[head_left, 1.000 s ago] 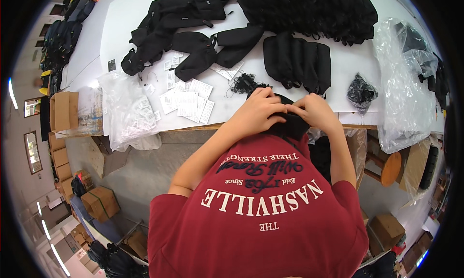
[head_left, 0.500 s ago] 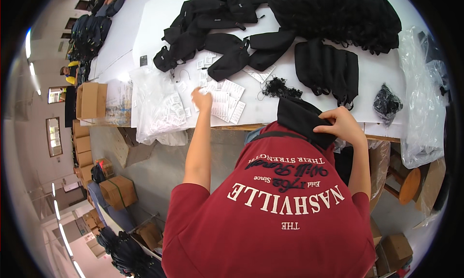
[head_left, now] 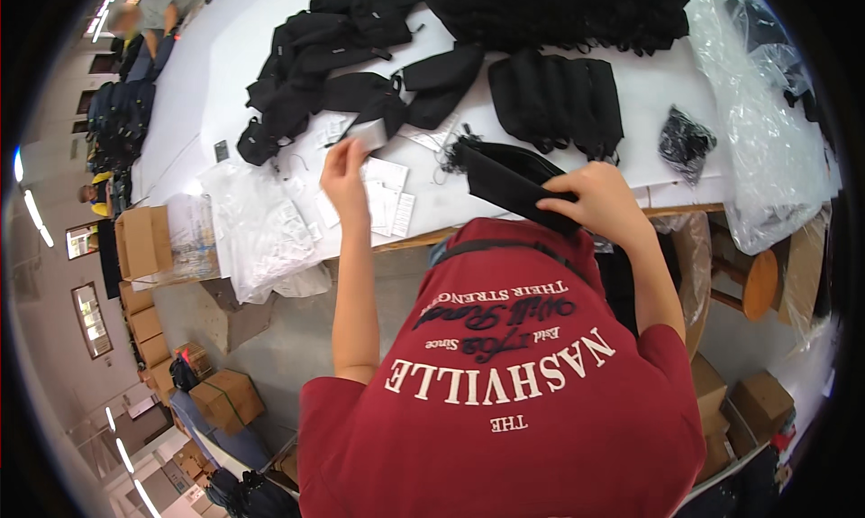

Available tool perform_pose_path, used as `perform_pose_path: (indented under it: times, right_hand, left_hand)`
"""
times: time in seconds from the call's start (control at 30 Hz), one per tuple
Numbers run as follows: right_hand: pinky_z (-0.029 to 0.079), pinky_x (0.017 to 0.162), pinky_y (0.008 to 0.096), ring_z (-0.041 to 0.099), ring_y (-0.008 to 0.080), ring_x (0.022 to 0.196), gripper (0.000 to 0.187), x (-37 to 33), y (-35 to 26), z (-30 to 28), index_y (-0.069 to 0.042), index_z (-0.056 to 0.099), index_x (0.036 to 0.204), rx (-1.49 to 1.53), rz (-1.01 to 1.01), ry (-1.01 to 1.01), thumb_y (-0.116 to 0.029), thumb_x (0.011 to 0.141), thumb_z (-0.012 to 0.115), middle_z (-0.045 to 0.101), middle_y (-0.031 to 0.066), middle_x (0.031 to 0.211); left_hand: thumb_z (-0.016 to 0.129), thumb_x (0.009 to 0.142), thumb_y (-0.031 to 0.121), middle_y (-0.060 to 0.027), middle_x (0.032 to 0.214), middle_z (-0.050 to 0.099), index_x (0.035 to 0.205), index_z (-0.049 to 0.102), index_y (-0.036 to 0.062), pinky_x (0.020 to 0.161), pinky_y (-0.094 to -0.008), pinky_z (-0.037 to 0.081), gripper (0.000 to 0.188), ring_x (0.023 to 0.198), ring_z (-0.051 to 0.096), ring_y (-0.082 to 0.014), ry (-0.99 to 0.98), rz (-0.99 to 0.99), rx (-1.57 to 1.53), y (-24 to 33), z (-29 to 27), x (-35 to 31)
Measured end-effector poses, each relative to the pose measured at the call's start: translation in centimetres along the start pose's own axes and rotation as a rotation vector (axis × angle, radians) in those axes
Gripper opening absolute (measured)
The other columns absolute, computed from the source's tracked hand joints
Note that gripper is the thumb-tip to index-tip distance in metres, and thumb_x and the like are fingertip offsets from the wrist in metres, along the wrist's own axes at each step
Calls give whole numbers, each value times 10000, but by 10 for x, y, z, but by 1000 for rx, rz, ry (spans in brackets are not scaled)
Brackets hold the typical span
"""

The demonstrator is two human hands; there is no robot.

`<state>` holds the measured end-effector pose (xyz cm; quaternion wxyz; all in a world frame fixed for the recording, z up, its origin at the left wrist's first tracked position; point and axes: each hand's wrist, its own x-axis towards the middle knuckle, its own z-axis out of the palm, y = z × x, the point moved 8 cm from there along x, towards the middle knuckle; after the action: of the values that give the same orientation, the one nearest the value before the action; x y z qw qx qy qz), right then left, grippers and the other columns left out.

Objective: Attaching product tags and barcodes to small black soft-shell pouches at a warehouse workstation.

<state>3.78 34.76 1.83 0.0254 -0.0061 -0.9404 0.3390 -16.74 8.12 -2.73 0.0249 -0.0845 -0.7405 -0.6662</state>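
Observation:
A small white label (head_left: 368,137), blurred by motion, is pinched in the fingers of my left hand (head_left: 345,177) above the table. Printed white label sheets (head_left: 386,192) lie spread just beneath that hand. My right hand (head_left: 590,199) grips one end of a black fabric pouch (head_left: 506,183), its thumb toward the opening. The pouch is tilted at the table's near edge, in front of my waist, and its top gapes a little. Beside its far left corner lies a tangle of black cords (head_left: 458,153), partly covered by the pouch.
Black pouches (head_left: 554,99) and a large black heap (head_left: 559,9) fill the far side of the white table. A clear plastic bag (head_left: 252,225) with labels and an open carton (head_left: 142,241) stand left. A black bundle (head_left: 685,144) and plastic sheeting (head_left: 766,140) lie right.
My left hand has risen from the label sheets with a label. My right hand has raised and opened out the pouch away from my body. The view has shifted.

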Motion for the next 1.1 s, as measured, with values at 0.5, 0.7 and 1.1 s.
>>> perform_pose_path:
  times: [0.5, 0.7, 1.1]
  right_hand:
    - [427, 523, 325, 581, 249, 559, 233, 5, -33, -15, -67, 716, 827, 162, -50, 354, -256, 698, 757, 633, 86, 646]
    - [319, 480, 251, 437, 117, 484, 144, 6, -54, -22, -49, 698, 923, 402, -118, 540, -159, 838, 660, 548, 34, 569]
    - [234, 441, 235, 307, 65, 461, 143, -2, -17, 6, -60, 645, 960, 568, 243, 515, -154, 934, 539, 410, -11, 521]
  left_hand:
    - [741, 773, 234, -87, 1261, 461, 1312, 369, 53, 1001, -358, 371, 680, 1169, 466, -220, -618, -556, -857, 22, 133, -105]
    - [658, 827, 129, -70, 1106, 564, 1238, 442, 61, 912, -355, 457, 469, 1035, 556, -205, -384, -702, -782, 27, 119, -109]
    - [619, 868, 191, -57, 1092, 602, 1207, 501, 40, 943, -362, 435, 389, 1031, 572, -210, -333, -576, -819, 37, 107, -93]
